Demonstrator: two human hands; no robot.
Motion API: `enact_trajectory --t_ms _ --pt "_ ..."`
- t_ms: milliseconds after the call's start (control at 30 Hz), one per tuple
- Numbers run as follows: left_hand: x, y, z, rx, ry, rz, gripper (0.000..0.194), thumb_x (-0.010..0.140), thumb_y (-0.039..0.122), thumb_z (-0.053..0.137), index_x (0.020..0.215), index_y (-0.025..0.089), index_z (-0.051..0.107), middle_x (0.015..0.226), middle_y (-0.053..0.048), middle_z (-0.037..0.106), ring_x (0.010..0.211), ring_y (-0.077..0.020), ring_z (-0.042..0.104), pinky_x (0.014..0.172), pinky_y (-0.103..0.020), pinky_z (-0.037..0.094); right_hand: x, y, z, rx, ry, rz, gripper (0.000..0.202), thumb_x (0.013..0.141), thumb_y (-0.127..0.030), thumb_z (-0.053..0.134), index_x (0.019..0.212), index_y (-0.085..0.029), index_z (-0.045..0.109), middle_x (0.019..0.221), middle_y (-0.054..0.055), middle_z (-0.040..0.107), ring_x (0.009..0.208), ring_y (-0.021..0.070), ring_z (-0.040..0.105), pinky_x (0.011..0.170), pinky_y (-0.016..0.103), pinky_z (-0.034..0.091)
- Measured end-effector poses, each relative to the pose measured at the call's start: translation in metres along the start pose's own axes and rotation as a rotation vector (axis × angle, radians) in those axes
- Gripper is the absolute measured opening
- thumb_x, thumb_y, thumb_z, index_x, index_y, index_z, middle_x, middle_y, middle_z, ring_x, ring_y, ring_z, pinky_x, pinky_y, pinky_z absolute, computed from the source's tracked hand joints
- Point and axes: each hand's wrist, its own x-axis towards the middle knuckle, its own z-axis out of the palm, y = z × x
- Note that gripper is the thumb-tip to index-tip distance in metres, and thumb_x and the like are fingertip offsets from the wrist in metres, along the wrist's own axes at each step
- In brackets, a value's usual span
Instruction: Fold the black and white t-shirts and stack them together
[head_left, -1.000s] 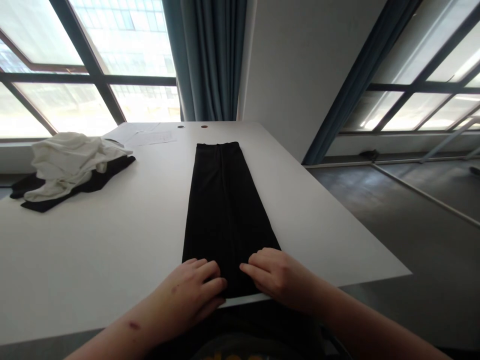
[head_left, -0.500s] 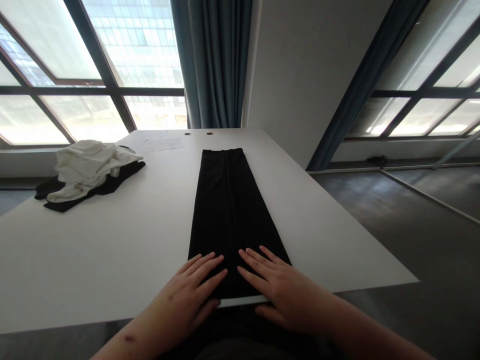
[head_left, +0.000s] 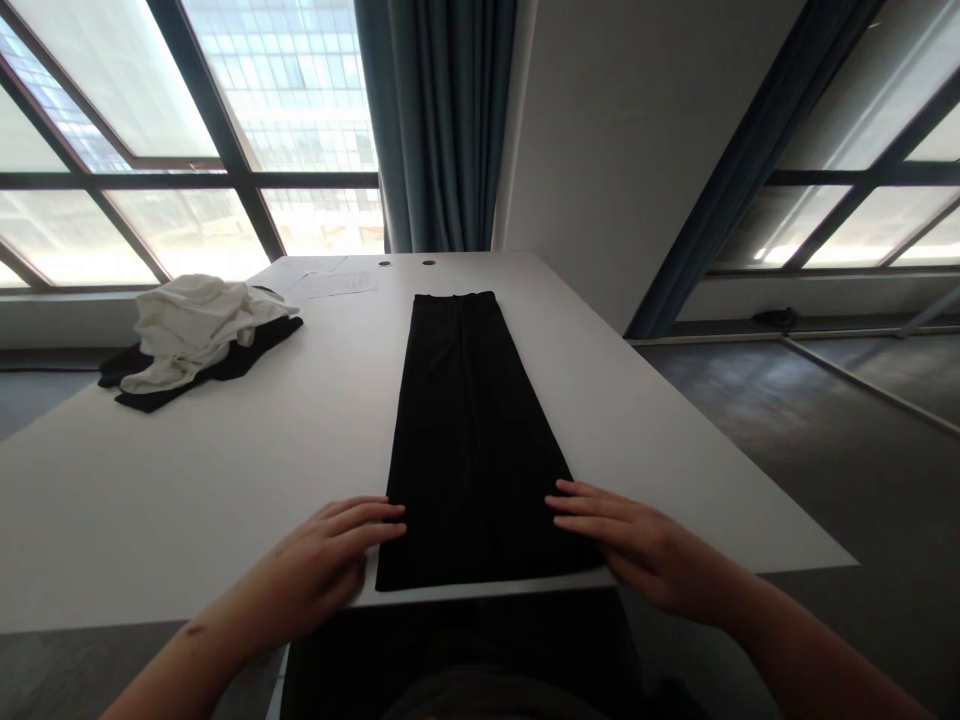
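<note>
A long black garment lies flat on the white table, its narrower waistband end away from me and its wide end close to the near edge. My left hand is open, fingertips resting on the garment's lower left edge. On the lower right edge lie the fingertips of my right hand, which is open too. Both hands are empty, and the wide end of the cloth shows whole between them.
At the table's left sits a crumpled white cloth on top of a black cloth. Papers and two small round items lie near the far edge. Beyond are windows, a blue curtain and a wall.
My hands have moved apart, from the middle of the garment's near end out to its left and right edges. The view has shifted slightly.
</note>
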Motion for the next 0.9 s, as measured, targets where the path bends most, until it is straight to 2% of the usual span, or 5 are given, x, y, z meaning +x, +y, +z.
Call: enact_trajectory --t_ms 233,433,600,800,900 --pt "0.011 -0.013 0.006 0.019 0.020 -0.091 0.043 0.099 0.017 0.051 0.136 0.033 0.066 0.148 -0.007 0.060 0.134 -0.0281 0.058 0.110 -0.050 0.053 -0.015 0.027 -0.007 0.033 0.034 0.153 0.070 0.093 -0.002 0.046 0.155 -0.031 0.054 0.156 0.005 0.057 0.149 0.0245 0.047 0.124 0.050 0.042" --pt "0.015 -0.002 -0.004 -0.018 -0.125 -0.002 0.064 0.086 0.008 0.055 0.144 0.036 0.061 0.162 -0.001 0.049 0.153 -0.0306 0.038 0.123 -0.053 0.041 0.004 0.004 -0.003 -0.047 -0.166 0.083 0.081 0.080 0.002 0.052 0.153 -0.032 0.057 0.167 0.003 0.042 0.161 0.0315 0.020 0.129 0.065 0.020" --pt "0.014 0.000 -0.008 -0.036 -0.153 0.033 0.058 0.087 0.007 0.054 0.136 0.035 0.065 0.159 0.002 0.053 0.151 -0.0269 0.043 0.129 -0.053 0.033 0.022 -0.015 -0.009 -0.040 -0.210 0.052 0.091 0.070 0.002 0.050 0.156 -0.026 0.054 0.166 0.006 0.044 0.160 0.0294 0.026 0.130 0.064 0.016" --pt "0.014 0.003 -0.003 -0.011 -0.105 0.051 0.052 0.089 0.007 0.050 0.132 0.031 0.066 0.155 -0.002 0.058 0.144 -0.0240 0.052 0.126 -0.048 0.038 0.043 -0.033 0.009 -0.103 -0.364 0.093 0.082 0.089 -0.028 0.066 0.166 -0.016 0.036 0.173 0.016 0.023 0.161 0.0362 0.019 0.129 0.063 0.016" --pt "0.015 0.003 -0.001 -0.014 -0.095 0.048 0.054 0.087 0.006 0.051 0.133 0.031 0.066 0.154 -0.002 0.059 0.142 -0.0242 0.054 0.124 -0.047 0.039 0.041 -0.036 0.016 -0.154 -0.325 0.057 0.078 0.095 -0.040 0.067 0.164 -0.017 0.040 0.171 0.017 0.031 0.159 0.0379 0.025 0.128 0.064 0.019"
